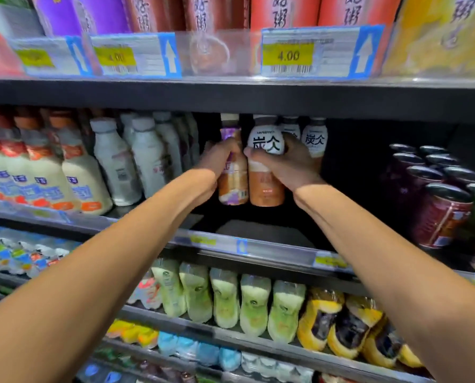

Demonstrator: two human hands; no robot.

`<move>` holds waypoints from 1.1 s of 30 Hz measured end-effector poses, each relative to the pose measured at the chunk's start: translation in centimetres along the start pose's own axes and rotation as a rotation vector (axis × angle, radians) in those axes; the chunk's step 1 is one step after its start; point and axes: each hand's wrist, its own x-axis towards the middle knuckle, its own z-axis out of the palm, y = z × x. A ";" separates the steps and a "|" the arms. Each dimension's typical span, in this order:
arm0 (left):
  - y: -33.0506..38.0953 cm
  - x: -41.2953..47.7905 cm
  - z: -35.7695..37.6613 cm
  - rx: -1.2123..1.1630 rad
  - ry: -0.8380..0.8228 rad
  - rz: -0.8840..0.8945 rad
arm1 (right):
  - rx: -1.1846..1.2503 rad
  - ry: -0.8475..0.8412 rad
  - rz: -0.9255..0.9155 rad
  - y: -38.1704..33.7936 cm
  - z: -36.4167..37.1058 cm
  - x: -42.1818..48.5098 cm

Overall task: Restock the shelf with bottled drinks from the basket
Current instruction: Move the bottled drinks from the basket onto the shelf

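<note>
Both my arms reach into the middle shelf [225,241]. My left hand [217,158] grips a brown drink bottle with a purple label [232,186]. My right hand [286,161] grips a brown bottle with a white top label [265,189] right beside it. The two bottles are upright, touching each other, and held just above the dark shelf floor. Behind them stand two more bottles of the same white-labelled kind [315,139]. The basket is not in view.
White milk bottles [117,164] and orange-capped bottles [51,172] fill the shelf to the left. Dark cans [441,200] stand to the right, with a dark gap between. Green and yellow drinks [255,305] line the shelf below. Price tags [287,55] hang on the shelf above.
</note>
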 end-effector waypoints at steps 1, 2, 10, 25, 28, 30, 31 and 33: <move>-0.8 2.0 -0.2 0.002 -0.011 0.001 | -0.008 0.006 -0.003 0.4 0.3 1.0; -2.2 4.7 -0.6 0.004 -0.018 0.005 | -0.026 0.018 -0.008 0.8 0.5 1.9; -4.3 10.2 0.9 0.002 -0.032 0.064 | -0.174 0.096 0.002 3.5 2.2 7.0; -4.9 14.0 0.2 0.257 -0.153 0.211 | -0.642 0.223 -0.072 5.5 3.7 11.5; -5.6 15.0 0.4 0.269 -0.130 0.233 | -0.750 0.276 -0.081 5.5 3.9 11.5; -5.7 15.5 0.8 0.319 -0.078 0.270 | -0.808 0.305 -0.105 5.6 4.2 11.4; -5.6 15.6 0.9 0.337 -0.046 0.281 | -0.808 0.309 -0.110 5.7 4.4 11.4; -5.6 16.1 1.0 0.331 0.032 0.254 | -0.787 0.309 -0.110 5.8 4.9 11.6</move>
